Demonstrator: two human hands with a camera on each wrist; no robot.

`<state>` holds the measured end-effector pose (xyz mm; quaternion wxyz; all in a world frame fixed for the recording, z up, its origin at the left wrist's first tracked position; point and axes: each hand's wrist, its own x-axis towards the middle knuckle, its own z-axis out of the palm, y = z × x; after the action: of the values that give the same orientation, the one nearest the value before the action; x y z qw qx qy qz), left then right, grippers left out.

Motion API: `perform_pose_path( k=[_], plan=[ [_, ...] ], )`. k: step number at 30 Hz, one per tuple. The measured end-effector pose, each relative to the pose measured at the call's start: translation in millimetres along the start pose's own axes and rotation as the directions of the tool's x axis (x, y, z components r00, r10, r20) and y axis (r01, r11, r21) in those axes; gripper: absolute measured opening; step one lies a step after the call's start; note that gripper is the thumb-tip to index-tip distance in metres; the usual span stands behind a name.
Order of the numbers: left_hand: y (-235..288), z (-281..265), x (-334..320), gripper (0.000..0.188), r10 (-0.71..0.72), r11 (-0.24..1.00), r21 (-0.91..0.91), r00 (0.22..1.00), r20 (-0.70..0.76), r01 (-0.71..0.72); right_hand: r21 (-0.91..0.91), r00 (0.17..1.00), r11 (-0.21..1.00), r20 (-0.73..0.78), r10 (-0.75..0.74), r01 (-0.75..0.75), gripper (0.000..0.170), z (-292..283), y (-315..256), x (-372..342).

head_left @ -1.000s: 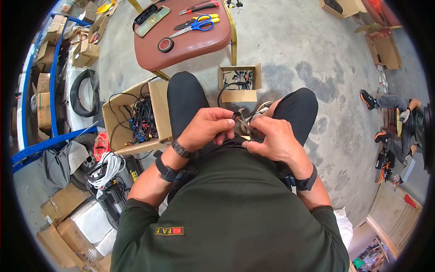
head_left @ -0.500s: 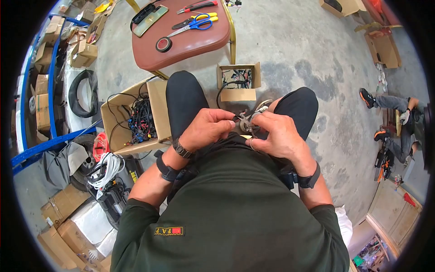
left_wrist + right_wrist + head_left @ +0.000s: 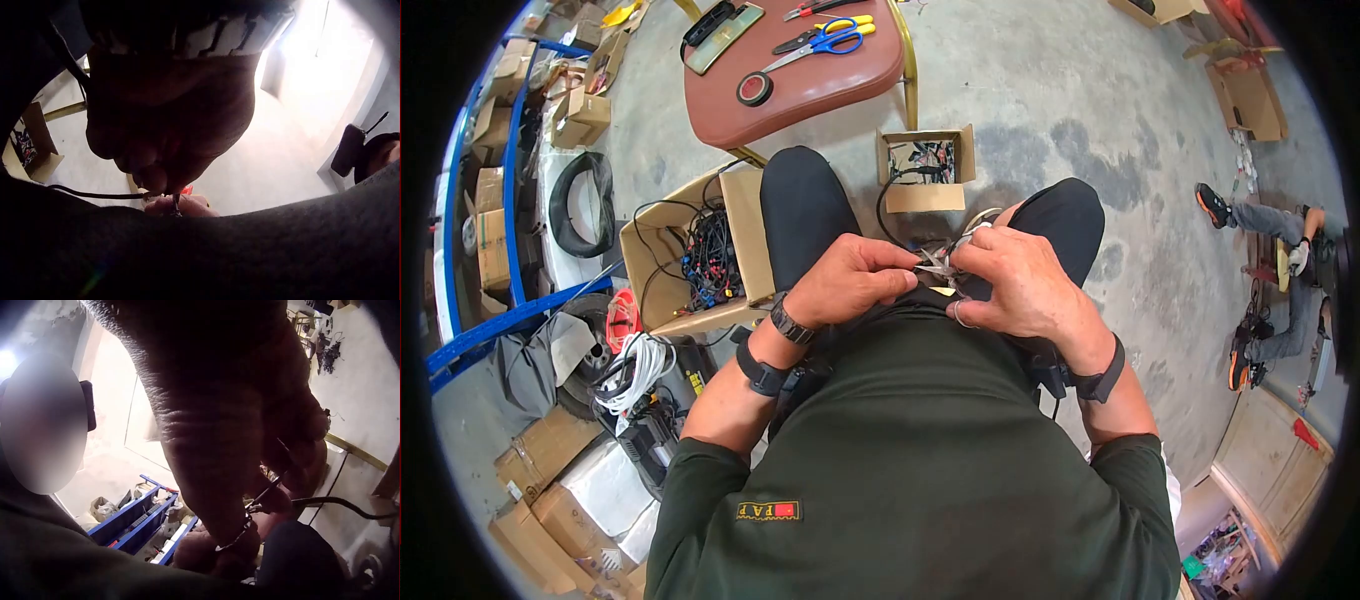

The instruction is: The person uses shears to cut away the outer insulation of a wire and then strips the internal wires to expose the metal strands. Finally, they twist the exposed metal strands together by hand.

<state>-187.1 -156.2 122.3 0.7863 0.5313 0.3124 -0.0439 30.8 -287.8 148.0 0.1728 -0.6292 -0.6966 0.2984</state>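
Observation:
My left hand (image 3: 855, 280) pinches the end of a black cable (image 3: 881, 212) between thumb and fingertips, in front of my lap. The cable runs up to a small cardboard box (image 3: 925, 197) on the floor. Facing it, my right hand (image 3: 1025, 280) holds metal scissors (image 3: 938, 264), with the thumb through a handle ring (image 3: 236, 541). The blades stand apart close to the left fingertips. In the dark left wrist view, the left hand (image 3: 169, 119) hides most of the pinched end, and the cable (image 3: 94, 195) reaches it from the left.
Ahead stands a brown chair (image 3: 820, 85) bearing blue-handled scissors (image 3: 837, 38), black tape (image 3: 754, 89) and a phone (image 3: 725, 40). By my left knee is a cardboard box (image 3: 750, 225) of tangled cables. Blue shelving (image 3: 515, 200) stands left; another person's leg (image 3: 1265, 220) shows far right.
The scissor blades have swung from pointing forward to pointing toward the left fingertips. My right hand has shifted slightly right and spread more. The left hand keeps its pinch.

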Motion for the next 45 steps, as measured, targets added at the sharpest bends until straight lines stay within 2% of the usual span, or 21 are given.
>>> perform_pose_path(
  k=[5,14,22,28,31,35,41,43,45],
  plan=[
    [-2.9,-1.2,0.6,0.020,0.002,1.000,-0.010,1.000,0.015,-0.002,-0.019,1.000,1.000,0.011,-0.013,0.013,0.037,-2.5,-1.3,-0.7],
    [-1.5,-0.4,3.4,0.011,0.041,0.977,0.213,0.997,-0.072,-0.025,-0.098,0.997,0.993,0.046,-0.069,0.073,0.035,-1.5,0.1,-2.2],
    [-8.8,-4.0,3.9,0.010,0.060,0.986,0.161,0.997,-0.049,-0.051,-0.033,0.990,0.992,0.076,-0.123,0.126,0.032,1.1,5.9,-1.7],
    [-10.4,-5.7,3.9,0.011,0.052,0.984,0.170,0.998,-0.021,-0.047,0.018,0.981,0.997,0.178,-0.076,0.074,0.030,-5.8,7.0,-1.6],
    [-10.6,-4.6,4.6,0.012,0.045,0.988,0.152,0.999,-0.016,-0.042,0.057,0.976,0.998,0.216,-0.041,0.030,0.039,-5.4,10.5,-2.1],
    [-8.8,-2.9,4.1,0.012,0.021,0.992,0.128,1.000,-0.013,-0.019,0.109,0.978,0.994,0.205,-0.033,0.011,0.038,-3.9,11.8,-3.7],
    [-6.3,-2.4,3.6,0.014,0.010,0.969,0.245,1.000,-0.022,-0.004,0.128,0.978,0.992,0.205,-0.035,0.008,0.035,-1.0,14.1,-5.7],
    [-10.7,-4.2,4.3,0.014,0.058,0.958,0.282,0.998,-0.022,-0.049,0.125,0.975,0.992,0.220,-0.018,-0.010,0.033,-1.3,13.9,-6.1],
    [-12.0,-4.5,4.6,0.014,0.101,0.951,0.296,0.995,-0.019,-0.091,0.195,0.981,0.980,0.194,-0.001,-0.037,0.033,3.6,18.0,-8.2]
  ],
)
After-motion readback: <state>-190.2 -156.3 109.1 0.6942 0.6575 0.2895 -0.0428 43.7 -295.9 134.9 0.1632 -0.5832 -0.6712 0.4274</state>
